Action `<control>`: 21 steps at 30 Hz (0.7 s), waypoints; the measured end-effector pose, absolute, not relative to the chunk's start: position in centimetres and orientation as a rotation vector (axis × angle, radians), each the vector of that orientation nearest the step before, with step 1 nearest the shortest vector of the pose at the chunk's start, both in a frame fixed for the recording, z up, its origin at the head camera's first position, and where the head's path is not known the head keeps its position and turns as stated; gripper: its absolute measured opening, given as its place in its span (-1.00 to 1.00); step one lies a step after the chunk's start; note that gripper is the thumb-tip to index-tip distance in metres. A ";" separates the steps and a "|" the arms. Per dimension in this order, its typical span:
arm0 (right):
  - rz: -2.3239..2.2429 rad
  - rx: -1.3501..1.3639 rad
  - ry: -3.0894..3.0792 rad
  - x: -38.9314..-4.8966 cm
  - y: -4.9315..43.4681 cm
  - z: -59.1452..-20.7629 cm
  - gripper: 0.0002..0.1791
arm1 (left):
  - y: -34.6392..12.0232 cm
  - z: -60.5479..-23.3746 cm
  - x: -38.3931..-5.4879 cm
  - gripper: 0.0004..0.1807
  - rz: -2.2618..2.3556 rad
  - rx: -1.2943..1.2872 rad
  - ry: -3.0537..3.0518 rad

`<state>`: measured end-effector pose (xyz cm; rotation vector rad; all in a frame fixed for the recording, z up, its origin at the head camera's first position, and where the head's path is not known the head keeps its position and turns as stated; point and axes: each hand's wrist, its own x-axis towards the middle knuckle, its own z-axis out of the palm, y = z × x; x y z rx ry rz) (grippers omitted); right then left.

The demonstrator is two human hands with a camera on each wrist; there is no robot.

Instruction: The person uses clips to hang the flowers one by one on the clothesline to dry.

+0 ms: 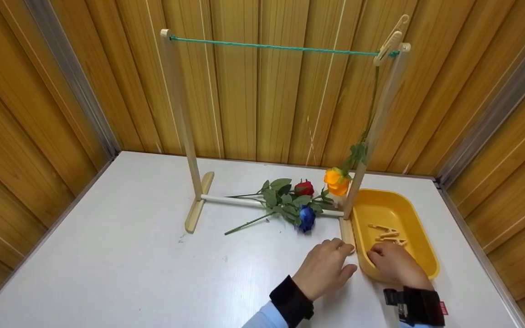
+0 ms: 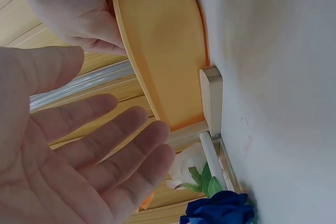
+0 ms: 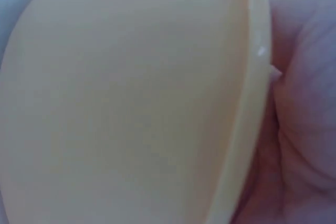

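My right hand (image 1: 397,263) reaches over the near rim into a yellow plastic basin (image 1: 419,246), fingers pointing down beside several wooden clothespins (image 1: 388,234). Its fingertips are hidden, so I cannot tell whether they hold one. The right wrist view is mostly filled by the basin's outer wall (image 3: 121,98). My left hand (image 1: 326,269) hovers left of the basin, by the foot of a wooden stand (image 1: 347,234); the left wrist view shows its palm empty and fingers extended. An orange rose (image 1: 337,181) hangs head down from a clothespin (image 1: 389,45) on the green line (image 1: 271,46).
A blue rose (image 1: 306,218) and a red rose (image 1: 304,187) lie with leafy stems across the stand's white crossbar (image 1: 235,201). A white rose (image 2: 189,167) shows near them in the left wrist view. The stand's left post (image 1: 182,118) rises from another wooden foot.
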<state>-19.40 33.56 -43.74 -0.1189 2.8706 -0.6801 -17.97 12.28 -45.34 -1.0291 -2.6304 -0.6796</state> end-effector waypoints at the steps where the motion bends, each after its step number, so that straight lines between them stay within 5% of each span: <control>1: -0.691 -0.094 2.861 -19.4 33.6 -43.7 -0.72 | 12.3 -45.4 -18.0 -0.69 -0.683 -1.030 -2.637; 9: -0.878 0.042 2.847 -19.3 33.5 -42.6 -0.69 | 12.2 -45.4 -18.3 -0.67 -0.705 -1.027 -2.642; 21: -1.164 -0.146 3.120 -17.2 31.3 -40.0 -0.73 | 11.8 -45.0 -18.4 -0.62 -0.812 -0.925 -2.484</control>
